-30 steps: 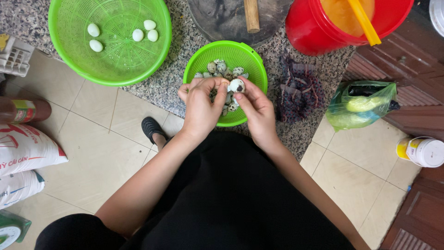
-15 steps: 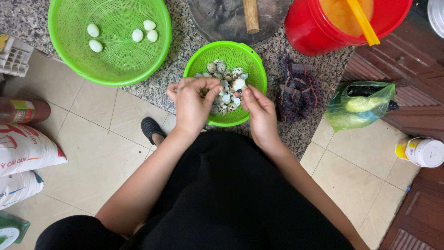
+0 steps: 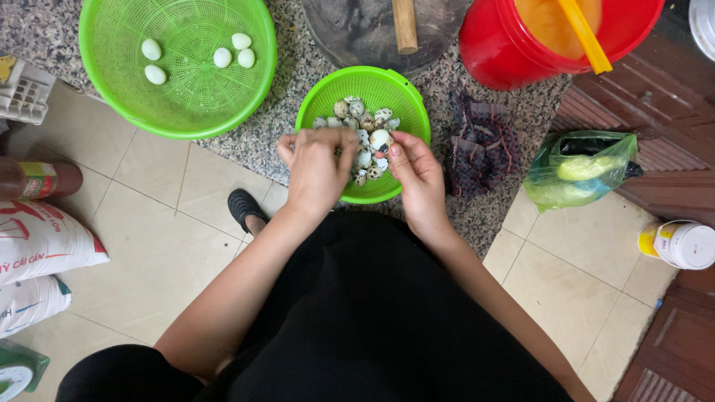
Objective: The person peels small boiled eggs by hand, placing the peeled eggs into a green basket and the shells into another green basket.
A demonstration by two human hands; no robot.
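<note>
A small green basket (image 3: 406, 89) full of speckled quail eggs (image 3: 350, 109) sits on the granite slab (image 3: 298, 74). My right hand (image 3: 418, 182) pinches a partly peeled quail egg (image 3: 380, 139) over the basket's near side. My left hand (image 3: 316, 167) is curled over the basket's left edge with its fingertips down among the eggs. What those fingers hold is hidden. A large green basket (image 3: 186, 108) at the upper left holds several peeled white eggs (image 3: 222, 57).
A red bucket (image 3: 499, 52) with a yellow stick stands upper right, a dark pan with a wooden handle (image 3: 404, 24) behind the small basket. A dark cloth (image 3: 480, 152), a green plastic bag (image 3: 577, 175), a white jar (image 3: 681, 244), sacks (image 3: 37, 246) and a bottle (image 3: 33, 179) lie around.
My hands held one egg together a second ago. They have since parted: the left reached down into the small basket, and the right keeps the egg.
</note>
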